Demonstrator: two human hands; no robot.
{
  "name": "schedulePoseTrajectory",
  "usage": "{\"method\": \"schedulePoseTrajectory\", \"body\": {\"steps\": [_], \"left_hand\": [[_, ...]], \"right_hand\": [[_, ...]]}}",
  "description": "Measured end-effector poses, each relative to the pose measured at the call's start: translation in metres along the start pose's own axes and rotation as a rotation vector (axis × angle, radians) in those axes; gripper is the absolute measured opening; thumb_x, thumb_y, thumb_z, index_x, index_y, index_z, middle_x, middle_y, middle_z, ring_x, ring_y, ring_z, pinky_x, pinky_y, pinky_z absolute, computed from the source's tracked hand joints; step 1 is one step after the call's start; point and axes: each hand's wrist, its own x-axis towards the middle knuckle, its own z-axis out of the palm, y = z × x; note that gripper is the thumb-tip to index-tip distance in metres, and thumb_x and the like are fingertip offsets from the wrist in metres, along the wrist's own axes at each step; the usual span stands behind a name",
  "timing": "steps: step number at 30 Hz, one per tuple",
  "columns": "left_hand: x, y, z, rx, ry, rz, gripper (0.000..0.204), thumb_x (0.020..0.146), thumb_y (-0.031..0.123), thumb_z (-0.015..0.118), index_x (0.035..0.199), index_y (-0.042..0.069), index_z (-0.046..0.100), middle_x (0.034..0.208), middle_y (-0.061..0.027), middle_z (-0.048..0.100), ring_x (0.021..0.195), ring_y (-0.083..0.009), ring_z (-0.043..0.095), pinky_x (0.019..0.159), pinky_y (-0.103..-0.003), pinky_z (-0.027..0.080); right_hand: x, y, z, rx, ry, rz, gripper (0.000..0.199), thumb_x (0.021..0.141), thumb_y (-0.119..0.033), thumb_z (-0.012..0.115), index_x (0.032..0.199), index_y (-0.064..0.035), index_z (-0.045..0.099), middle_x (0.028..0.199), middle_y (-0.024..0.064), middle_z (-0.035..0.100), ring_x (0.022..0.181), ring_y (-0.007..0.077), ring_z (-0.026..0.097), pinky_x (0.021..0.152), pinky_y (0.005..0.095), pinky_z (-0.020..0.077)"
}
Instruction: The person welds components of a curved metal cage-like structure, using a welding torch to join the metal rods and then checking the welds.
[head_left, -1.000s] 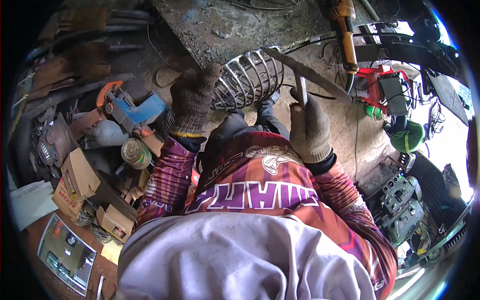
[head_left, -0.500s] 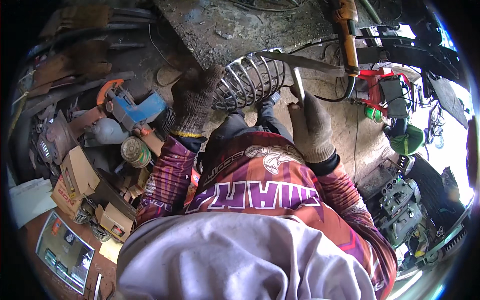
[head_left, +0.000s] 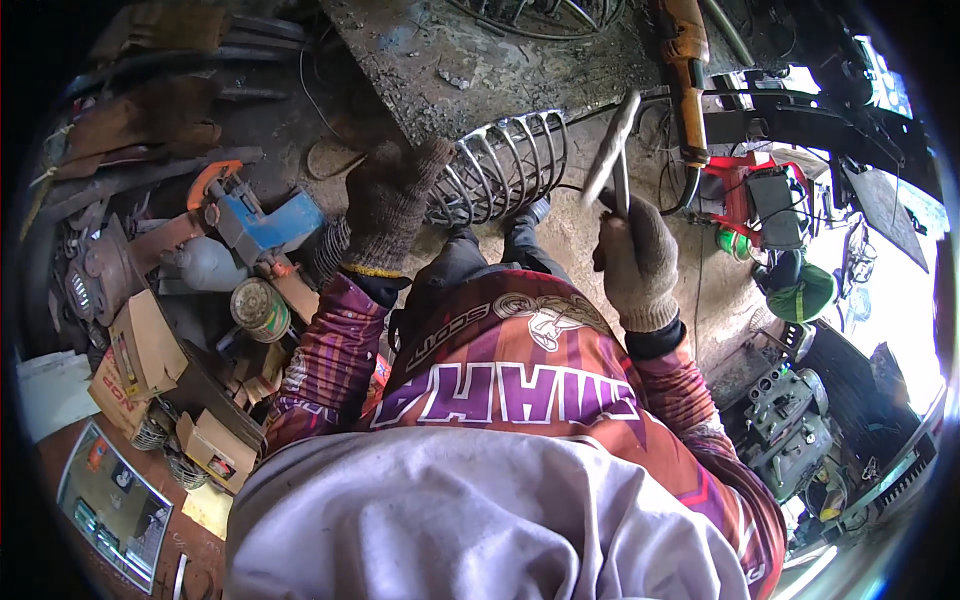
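Note:
In my gloved right hand [head_left: 638, 262] is a chipping hammer [head_left: 612, 150], its handle gripped and its long narrow head raised, apart from the metalwork. My gloved left hand [head_left: 392, 205] closes on the left end of a metal cage of curved bars [head_left: 510, 165]. The cage lies against the near edge of the worktable [head_left: 470, 70], above my feet. The glove hides just where my left fingers meet the bars.
An orange angle grinder [head_left: 685, 85] lies at the table's right, its cord hanging down. A red stand [head_left: 735, 185] and an engine-like metal part [head_left: 790, 420] are on the right. To the left are a blue machine [head_left: 265, 225], a tin [head_left: 260, 308] and cardboard boxes [head_left: 140, 350].
My right hand has drawn the chipping hammer back, up and to the right, away from the cage's top edge. My left hand stays on the cage.

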Motion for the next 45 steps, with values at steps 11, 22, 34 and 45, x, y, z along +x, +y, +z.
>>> {"method": "schedulePoseTrajectory", "body": {"steps": [11, 22, 34, 45], "left_hand": [[-0.002, -0.027, -0.003, 0.027, -0.084, 0.223, 0.021, 0.083, 0.018, 0.073, 0.102, 0.01, 0.069, 0.072, -0.0075, 0.058, 0.069, -0.0219, 0.06, 0.063, -0.037, 0.047], [-0.003, -0.003, -0.009, 0.42, -0.076, 0.596, 0.02, 0.093, 0.017, 0.061, 0.099, -0.001, 0.069, 0.084, -0.0139, 0.069, 0.078, -0.0202, 0.067, 0.072, -0.032, 0.051], [0.002, -0.045, 0.001, 0.161, -0.072, 0.3, 0.031, 0.08, 0.036, 0.075, 0.104, 0.016, 0.07, 0.079, -0.012, 0.059, 0.07, -0.0293, 0.06, 0.06, -0.037, 0.046], [-0.004, 0.022, -0.007, 0.075, -0.058, 0.035, 0.03, 0.088, 0.03, 0.069, 0.08, 0.001, 0.068, 0.067, -0.0107, 0.066, 0.063, -0.0184, 0.063, 0.059, -0.036, 0.047]], "right_hand": [[0.0, -0.009, 0.011, 0.012, -0.123, -0.05, 0.027, 0.094, -0.018, 0.052, 0.112, 0.0006, 0.06, 0.074, 0.0136, 0.061, 0.065, 0.0257, 0.063, 0.061, 0.0347, 0.0481], [0.008, -0.007, 0.017, -0.116, -0.228, -0.093, 0.025, 0.094, -0.018, 0.05, 0.108, 0.0001, 0.061, 0.083, 0.0191, 0.065, 0.078, 0.0352, 0.066, 0.067, 0.0373, 0.0503], [0.014, -0.006, 0.011, 0.001, -0.243, -0.074, 0.024, 0.094, -0.017, 0.049, 0.103, 0.0001, 0.063, 0.079, 0.0191, 0.062, 0.072, 0.033, 0.063, 0.065, 0.037, 0.0475], [0.021, 0.002, 0.014, -0.002, -0.134, 0.057, 0.038, 0.101, -0.027, 0.042, 0.11, 0.0039, 0.062, 0.062, -0.0053, 0.048, 0.052, 0.0036, 0.043, 0.048, 0.0201, 0.0329]]}}
